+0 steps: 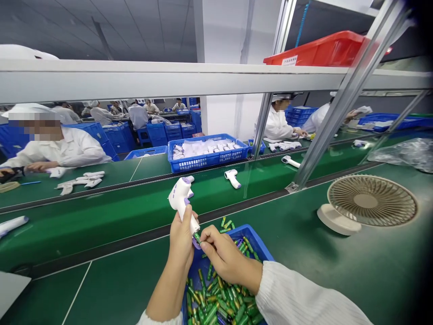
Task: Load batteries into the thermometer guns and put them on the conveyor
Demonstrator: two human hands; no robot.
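My left hand [181,232] is wrapped round the handle of a white and purple thermometer gun [180,194], its head tilted up and its handle end toward my right. At that handle end, my right hand [225,253] pinches a green battery [196,236], which sits partly at the opening. The purple battery cover hangs at the handle's bottom. Under both hands is a blue bin [260,246] full of loose green batteries [219,302], a few purple ones among them. Several more batteries [226,224] lie just beyond the bin's far edge.
A green conveyor belt [111,203] runs across, carrying thermometer guns [232,178]. Beyond it stands a blue basket [209,158] of more guns. A fan [368,201] lies at right, near a metal post [338,104]. A co-worker [57,140] sits opposite at left. A shelf beam [152,81] crosses overhead.
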